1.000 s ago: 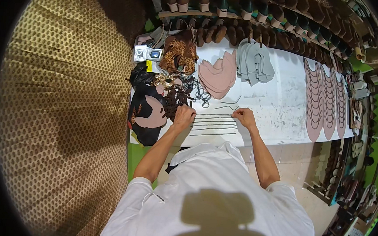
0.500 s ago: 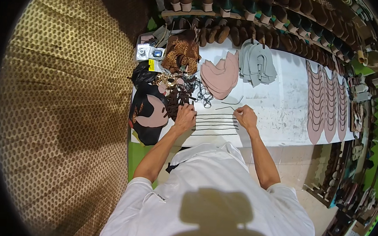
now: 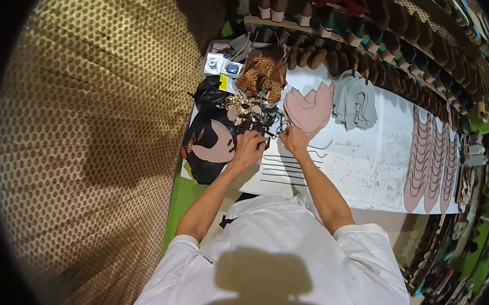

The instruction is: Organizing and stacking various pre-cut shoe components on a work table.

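My left hand (image 3: 250, 147) is over the near edge of a pile of small brown pieces and trimmings (image 3: 252, 122), its fingers bent together. A short dark brown bit shows at its fingertips, too small to make out. To its right, my right hand (image 3: 294, 140) pinches at the edge of a tangle of thin dark cords (image 3: 279, 121). Below both hands, several straight dark cords (image 3: 283, 170) lie side by side in rows on the white table (image 3: 362, 166). Two bent cords (image 3: 319, 153) lie just right of my right wrist.
Stacked pink pieces (image 3: 309, 114) and grey pieces (image 3: 354, 106) lie beyond my hands. Pink curved pieces in overlapping rows (image 3: 415, 164) are at the right. A black bag (image 3: 210, 92) and leopard-print material (image 3: 263, 77) sit at the left. Shoe racks (image 3: 335, 37) line the back.
My right hand has moved left from the right ends of the cord rows to the cord tangle, close to my left hand. The view has shifted, so the table sits further right.
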The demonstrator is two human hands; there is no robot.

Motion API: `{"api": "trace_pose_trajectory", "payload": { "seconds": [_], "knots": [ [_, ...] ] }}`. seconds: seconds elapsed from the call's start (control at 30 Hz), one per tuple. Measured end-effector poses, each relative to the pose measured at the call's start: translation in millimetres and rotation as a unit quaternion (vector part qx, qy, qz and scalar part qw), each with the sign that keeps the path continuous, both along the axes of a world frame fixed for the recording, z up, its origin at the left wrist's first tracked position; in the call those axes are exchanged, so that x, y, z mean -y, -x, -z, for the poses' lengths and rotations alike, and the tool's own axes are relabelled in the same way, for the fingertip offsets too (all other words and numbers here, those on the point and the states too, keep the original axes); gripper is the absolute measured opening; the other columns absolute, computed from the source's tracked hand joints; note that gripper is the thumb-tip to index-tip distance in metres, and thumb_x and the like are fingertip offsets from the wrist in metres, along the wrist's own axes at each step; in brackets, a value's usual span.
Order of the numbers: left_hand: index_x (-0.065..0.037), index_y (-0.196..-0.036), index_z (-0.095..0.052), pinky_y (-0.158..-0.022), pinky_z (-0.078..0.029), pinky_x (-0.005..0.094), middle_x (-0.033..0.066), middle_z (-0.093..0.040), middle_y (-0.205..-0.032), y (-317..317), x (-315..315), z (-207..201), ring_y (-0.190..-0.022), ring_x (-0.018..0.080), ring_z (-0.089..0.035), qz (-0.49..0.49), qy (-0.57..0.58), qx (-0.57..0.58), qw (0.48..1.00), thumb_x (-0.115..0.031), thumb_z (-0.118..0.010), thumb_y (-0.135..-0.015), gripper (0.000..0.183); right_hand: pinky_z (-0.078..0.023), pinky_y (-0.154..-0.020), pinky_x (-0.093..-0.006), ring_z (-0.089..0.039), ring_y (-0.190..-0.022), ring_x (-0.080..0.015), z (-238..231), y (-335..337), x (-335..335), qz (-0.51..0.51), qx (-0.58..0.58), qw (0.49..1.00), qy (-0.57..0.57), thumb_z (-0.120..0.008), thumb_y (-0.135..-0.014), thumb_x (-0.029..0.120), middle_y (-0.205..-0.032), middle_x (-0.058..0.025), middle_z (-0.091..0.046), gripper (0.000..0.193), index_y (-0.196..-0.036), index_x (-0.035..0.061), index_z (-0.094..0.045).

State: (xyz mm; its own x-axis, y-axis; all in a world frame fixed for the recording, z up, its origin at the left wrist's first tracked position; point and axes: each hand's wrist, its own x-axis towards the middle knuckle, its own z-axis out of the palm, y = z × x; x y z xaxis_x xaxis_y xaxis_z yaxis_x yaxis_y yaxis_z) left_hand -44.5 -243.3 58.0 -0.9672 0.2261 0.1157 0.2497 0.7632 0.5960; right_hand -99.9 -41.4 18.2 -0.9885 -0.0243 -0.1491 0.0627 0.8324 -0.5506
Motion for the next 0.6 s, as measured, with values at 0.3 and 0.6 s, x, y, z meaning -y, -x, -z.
{"api": "trace_pose_trajectory", "payload": {
  "seconds": [0.3,0.6],
  "knots": [
    [-0.002,-0.143,-0.061,-0.115,-0.039,0.0344,0.0132,-0.065,-0.142,74,-12,-58,-0.134,0.0262,-0.057,0.038,-0.264,0.116,0.957,-0.011,-0.06,-0.097,0.047,-0.053,-0.076,-0.0336,-0.068,-0.077,-0.0182,-96,57,-24,-0.086,0.113,0.958,0.248,-0.071,-0.082,0.035,-0.081,-0.011,-0.075,0.034,-0.09,0.0024,-0.077],
    [0.007,-0.131,-0.068,-0.09,-0.054,0.0251,0.0099,-0.076,-0.11,114,-24,-108,-0.098,0.0131,-0.071,0.011,-0.437,0.201,0.877,-0.015,-0.074,-0.098,0.04,-0.053,-0.08,-0.0272,-0.066,-0.083,-0.0116,-161,83,-32,-0.096,0.088,0.886,0.445,-0.072,-0.094,0.021,-0.09,-0.0064,-0.074,0.023,-0.098,-0.0016,-0.077]
  ]
}}
